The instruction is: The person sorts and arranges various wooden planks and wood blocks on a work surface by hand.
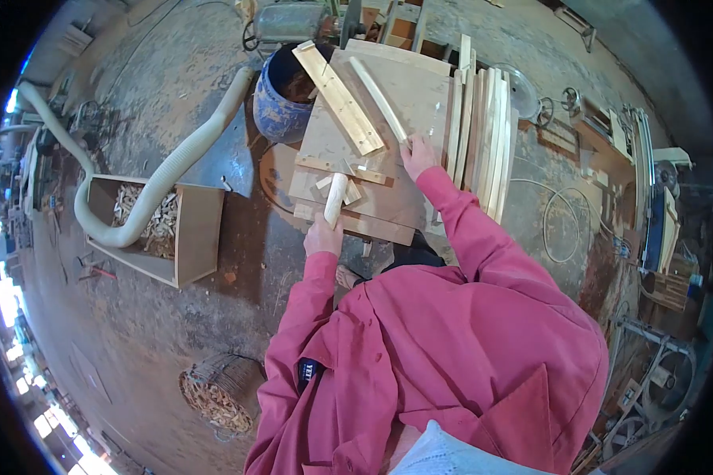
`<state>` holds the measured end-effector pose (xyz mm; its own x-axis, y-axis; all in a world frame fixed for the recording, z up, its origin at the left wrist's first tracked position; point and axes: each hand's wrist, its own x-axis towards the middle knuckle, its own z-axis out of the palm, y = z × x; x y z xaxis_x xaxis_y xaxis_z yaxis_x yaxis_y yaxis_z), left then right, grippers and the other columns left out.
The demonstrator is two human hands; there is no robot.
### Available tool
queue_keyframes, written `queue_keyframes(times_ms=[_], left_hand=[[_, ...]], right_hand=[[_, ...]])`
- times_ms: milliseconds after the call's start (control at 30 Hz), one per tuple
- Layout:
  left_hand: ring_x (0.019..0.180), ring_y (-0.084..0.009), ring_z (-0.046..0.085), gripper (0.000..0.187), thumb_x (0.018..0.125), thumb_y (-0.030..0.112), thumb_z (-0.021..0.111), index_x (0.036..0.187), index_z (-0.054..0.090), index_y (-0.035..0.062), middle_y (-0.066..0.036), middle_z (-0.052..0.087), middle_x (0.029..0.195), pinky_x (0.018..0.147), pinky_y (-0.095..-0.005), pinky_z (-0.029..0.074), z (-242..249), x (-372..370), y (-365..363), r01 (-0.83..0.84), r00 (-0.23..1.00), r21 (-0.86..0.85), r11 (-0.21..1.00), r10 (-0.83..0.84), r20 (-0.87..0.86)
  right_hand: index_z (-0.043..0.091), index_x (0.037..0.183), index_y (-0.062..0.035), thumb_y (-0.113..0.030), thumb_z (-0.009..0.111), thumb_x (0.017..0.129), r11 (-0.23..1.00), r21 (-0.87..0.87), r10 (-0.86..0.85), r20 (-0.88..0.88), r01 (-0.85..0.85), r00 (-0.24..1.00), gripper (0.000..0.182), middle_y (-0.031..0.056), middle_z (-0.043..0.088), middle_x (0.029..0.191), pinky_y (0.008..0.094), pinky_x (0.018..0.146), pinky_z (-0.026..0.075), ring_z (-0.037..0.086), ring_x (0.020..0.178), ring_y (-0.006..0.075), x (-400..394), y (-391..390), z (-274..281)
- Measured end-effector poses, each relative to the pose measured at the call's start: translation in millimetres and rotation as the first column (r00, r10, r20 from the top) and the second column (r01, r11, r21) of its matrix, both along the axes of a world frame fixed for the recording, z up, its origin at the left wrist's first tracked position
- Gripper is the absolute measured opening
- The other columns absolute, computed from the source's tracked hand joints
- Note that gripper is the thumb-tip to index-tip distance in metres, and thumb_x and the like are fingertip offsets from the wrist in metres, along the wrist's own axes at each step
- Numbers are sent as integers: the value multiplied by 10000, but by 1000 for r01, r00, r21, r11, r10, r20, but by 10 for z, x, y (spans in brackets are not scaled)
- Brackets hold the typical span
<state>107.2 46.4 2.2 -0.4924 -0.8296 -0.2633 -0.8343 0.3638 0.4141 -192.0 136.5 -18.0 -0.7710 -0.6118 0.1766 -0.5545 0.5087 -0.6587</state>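
Note:
My left hand (pixel 323 237) is closed around the lower end of a short, pale wooden piece with a rounded end (pixel 336 196), at the near edge of the worktable (pixel 420 87). My right hand (pixel 419 155) grips the near end of a long, slim wooden stick (pixel 376 95), which points away across the tabletop. Between the hands lies a small wooden jig of crossed strips (pixel 356 172). Beyond it, a wide board with a raised edge (pixel 337 96) rests at a slant.
Long wooden strips (pixel 483 134) stand stacked along the table's right side. A blue drum (pixel 280 99) stands at its far left. A pale flexible hose (pixel 162 178) runs over a wooden box (pixel 196 237) of offcuts. A wicker basket (pixel 222 393) of wood scraps sits on the floor.

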Motion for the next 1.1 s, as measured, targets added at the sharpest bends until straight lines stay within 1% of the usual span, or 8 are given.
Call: queue_keyframes(times_ms=[200, 400, 500, 700, 733, 800, 1033, 1100], left_hand=[[839, -483, 703, 470, 944, 478, 674, 993, 567, 23, -279, 713, 873, 752, -576, 553, 9, 12, -1, -9, 1000, -4, 1000, 9, -20], [881, -479, 706, 502, 940, 509, 670, 1034, 590, 22, -285, 720, 909, 776, -577, 550, 40, -18, -14, -27, 1000, 43, 999, 26, 9], [882, -477, 708, 505, 943, 515, 664, 1030, 592, 22, -282, 722, 914, 779, -573, 552, 19, -36, -40, -35, 998, 60, 998, 33, 46], [835, -478, 707, 468, 945, 487, 667, 1014, 562, 36, -270, 716, 874, 742, -584, 547, -18, -72, -56, -21, 1000, 35, 999, 20, 19], [842, -475, 708, 450, 945, 468, 670, 1021, 560, 38, -268, 718, 884, 745, -583, 548, -26, -90, -69, -17, 1000, 39, 999, 16, 12], [851, -472, 709, 435, 945, 450, 671, 1028, 559, 39, -267, 719, 894, 749, -581, 549, -29, -154, -98, -6, 1000, 39, 999, 6, 15], [865, -472, 709, 417, 945, 429, 669, 1045, 561, 39, -260, 723, 908, 761, -581, 552, -17, -675, -274, -10, 998, 35, 999, 7, 67], [863, -472, 709, 419, 945, 434, 667, 1041, 564, 39, -260, 723, 903, 762, -582, 551, -10, -821, -334, -6, 998, 13, 1000, 5, 66]], right_hand=[[651, 1134, -23, -348, 629, 981, 992, 44, 124, -96, -120, 988, 360, 250, 676, 979, 529, 866, 508, 649, 959, 453, -199, -499, -11], [708, 1107, -8, -358, 680, 950, 976, 63, 201, 91, -207, 975, 384, 229, 687, 1011, 474, 862, 519, 659, 952, 404, -339, -1065, -71], [730, 1121, -14, -360, 700, 944, 992, -42, 125, 63, -123, 990, 390, 227, 688, 1012, 461, 843, 518, 660, 935, 390, -322, -1172, -153], [721, 1195, -29, -356, 695, 955, 982, 28, 185, 36, -186, 982, 406, 228, 683, 989, 460, 825, 513, 655, 913, 383, -459, -1243, -223], [721, 1195, -29, -356, 695, 955, 984, 22, 179, 36, -179, 983, 406, 228, 683, 989, 460, 825, 513, 655, 913, 383, -466, -1257, -221], [630, 843, -18, -285, 681, 947, 983, -49, 183, 109, -178, 977, 291, 237, 615, 847, 516, 778, 464, 590, 847, 426, -530, -1275, -214], [694, 917, -27, -276, 671, 953, 979, -102, 195, 184, -178, 964, 253, 245, 644, 878, 513, 812, 479, 609, 884, 433, -1018, -1459, -241], [693, 1002, -6, -331, 658, 971, 979, -77, 194, 56, -189, 979, 329, 232, 625, 910, 492, 808, 477, 602, 891, 423, -1190, -1554, -310]])
